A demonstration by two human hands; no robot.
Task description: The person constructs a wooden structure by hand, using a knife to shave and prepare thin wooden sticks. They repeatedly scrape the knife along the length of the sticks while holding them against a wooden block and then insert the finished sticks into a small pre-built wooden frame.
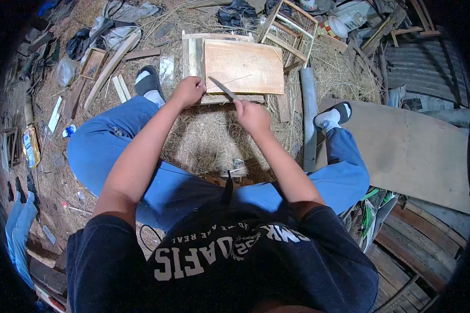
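My right hand (254, 118) is wrapped round the handle of a knife (223, 87), whose dark blade points up and left over a pale wooden board (253, 57). At the board's lower left corner is my left hand (189, 92), its fingers closed in a pinch. A thin line, perhaps a slender stick, runs across the board to the right of these fingertips. What the pinch holds is too small to make out. The board lies on a low wooden stand (193, 57) between my feet.
Straw covers the ground. A grey pipe (308, 115) lies right of the stand, beside a large flat sheet (407, 141). Behind stand a wooden frame (292, 31) and a white bucket (333, 28). Wood strips (112, 68) and a small wooden tray (94, 63) lie at left.
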